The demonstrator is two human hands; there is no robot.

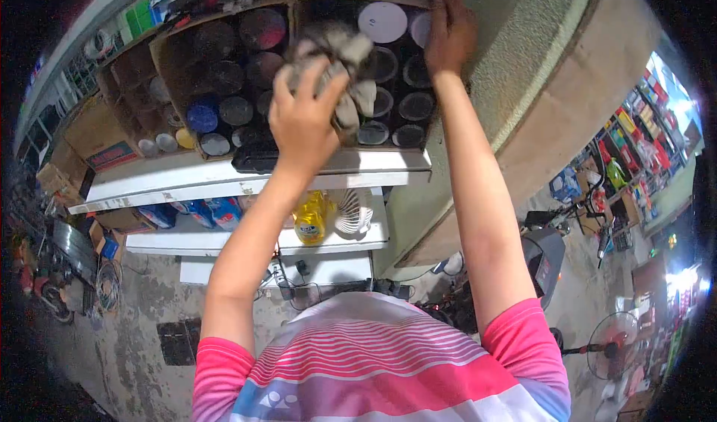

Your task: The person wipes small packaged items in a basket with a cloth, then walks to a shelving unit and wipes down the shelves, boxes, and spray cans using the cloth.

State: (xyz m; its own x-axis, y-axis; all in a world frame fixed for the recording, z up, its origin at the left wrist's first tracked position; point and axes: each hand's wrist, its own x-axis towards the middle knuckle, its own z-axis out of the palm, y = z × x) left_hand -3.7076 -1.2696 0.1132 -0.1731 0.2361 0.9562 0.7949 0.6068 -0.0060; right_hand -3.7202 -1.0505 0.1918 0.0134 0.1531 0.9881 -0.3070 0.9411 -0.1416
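Note:
My left hand [306, 116] is closed on a crumpled greyish cloth [347, 56], which is blurred. The cloth lies over round-topped containers in a brown box [299, 71] on the white shelf. At the box's right end, beside the wall, my right hand [452, 37] is raised next to a pale round lid [421, 30]; its fingers are dim and partly blurred. Another pale round lid [382, 22] shows between the two hands. A black object [254, 159] lies at the shelf's front edge, below my left hand.
More boxes of round containers stand left on the white shelf [172, 181]. A yellow bottle [309, 220] and a white ribbed object [353, 211] sit on the shelf below. A textured wall [515, 56] rises at the right. A fan [612, 345] stands at the lower right.

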